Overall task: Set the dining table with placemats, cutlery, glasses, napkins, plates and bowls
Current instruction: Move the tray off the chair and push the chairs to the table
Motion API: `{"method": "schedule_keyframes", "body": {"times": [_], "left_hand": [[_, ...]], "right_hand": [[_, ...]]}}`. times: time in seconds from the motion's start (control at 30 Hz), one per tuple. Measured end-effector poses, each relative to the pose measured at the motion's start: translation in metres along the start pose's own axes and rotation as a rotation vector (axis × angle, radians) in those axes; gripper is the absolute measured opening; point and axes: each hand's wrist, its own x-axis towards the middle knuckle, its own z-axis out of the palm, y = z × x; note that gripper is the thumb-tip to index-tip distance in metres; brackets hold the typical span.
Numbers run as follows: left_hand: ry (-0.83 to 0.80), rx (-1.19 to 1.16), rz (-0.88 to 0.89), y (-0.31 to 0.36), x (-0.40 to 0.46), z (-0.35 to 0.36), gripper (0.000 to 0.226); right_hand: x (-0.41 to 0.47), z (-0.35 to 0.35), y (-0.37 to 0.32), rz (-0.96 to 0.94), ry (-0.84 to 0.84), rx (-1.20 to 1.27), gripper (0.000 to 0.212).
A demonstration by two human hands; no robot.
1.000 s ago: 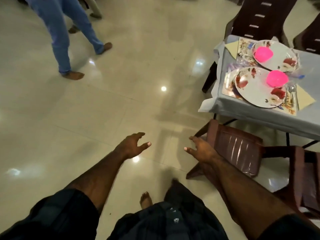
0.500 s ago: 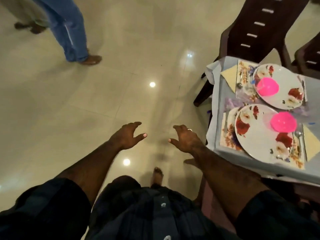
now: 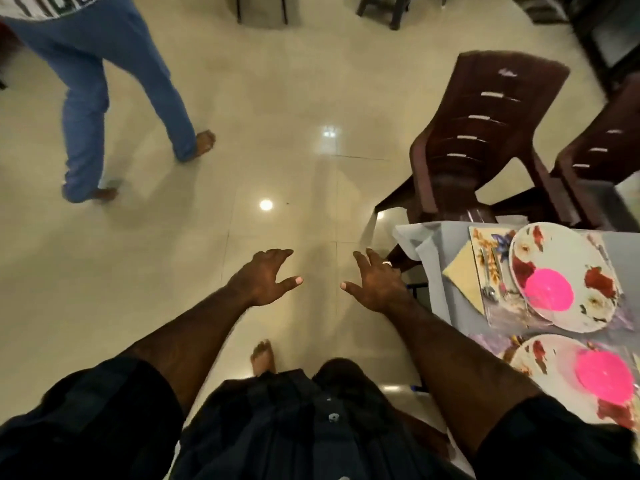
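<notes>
Your dark checked shirt (image 3: 294, 427) fills the bottom of the view, and one bare foot (image 3: 263, 356) stands on the glossy cream floor tiles (image 3: 173, 271) just ahead of it. Both your arms reach forward over the floor. Your left hand (image 3: 265, 278) is spread wide, fingers loosely bent and thumb stuck out to the side, holding nothing and touching nothing. Your right hand (image 3: 375, 284) mirrors it, fingers splayed and relaxed, a ring visible on one finger, also empty and clear of every surface.

To your right, the corner of the dining table (image 3: 433, 271) carries a grey cloth. The nearer floral plate (image 3: 540, 367) lies at the frame's lower right edge with a pink bowl (image 3: 604, 377) on it. Beyond it a second floral plate (image 3: 561, 271) holds another pink bowl (image 3: 549, 289) and overlaps a flowered placemat (image 3: 485, 244). A spoon (image 3: 488, 275) rests on that placemat, and a yellow napkin (image 3: 462, 271) sits just beside it, toward the table's edge.

Behind the table stand two dark brown plastic chairs, one (image 3: 485, 133) at the corner and another (image 3: 602, 150) at the right edge. Far left, a person in blue jeans (image 3: 90, 98) walks barefoot across the tiles.
</notes>
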Motion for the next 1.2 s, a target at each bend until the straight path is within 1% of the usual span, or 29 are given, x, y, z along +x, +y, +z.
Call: {"method": "schedule_keyframes", "body": {"times": [0.07,0.17,0.3,0.4,0.53,0.73,0.83,0.97,1.07,1.2], "left_hand": [[-0.018,0.027,0.031,0.002,0.045,-0.038,0.085],[-0.014,0.048,0.082,0.013,0.137,-0.093,0.084],[-0.043,0.093,0.138,0.027,0.252,-0.139,0.084],[-0.060,0.106,0.116,0.035,0.332,-0.171,0.084],[-0.074,0.124,0.107,0.055,0.429,-0.224,0.085],[-0.060,0.128,0.140,0.073,0.577,-0.302,0.085],[-0.067,0.148,0.190,0.081,0.680,-0.341,0.085],[-0.106,0.239,0.294,0.103,0.800,-0.385,0.090],[-0.143,0.291,0.368,0.134,0.873,-0.413,0.092],[-0.212,0.339,0.460,0.198,0.964,-0.435,0.091]], "right_hand": [[0.030,-0.026,-0.003,0.040,0.022,0.054,0.092],[0.095,-0.065,0.009,0.088,0.038,0.112,0.092],[0.189,-0.113,0.034,0.150,0.045,0.156,0.092],[0.267,-0.151,0.052,0.145,0.040,0.153,0.092],[0.360,-0.221,0.071,0.129,-0.001,0.121,0.094],[0.486,-0.325,0.100,0.136,0.101,0.132,0.096],[0.566,-0.369,0.124,0.209,0.130,0.173,0.102],[0.638,-0.418,0.151,0.344,0.152,0.248,0.107],[0.674,-0.457,0.172,0.427,0.138,0.314,0.109],[0.714,-0.502,0.220,0.536,0.177,0.395,0.110]]}}
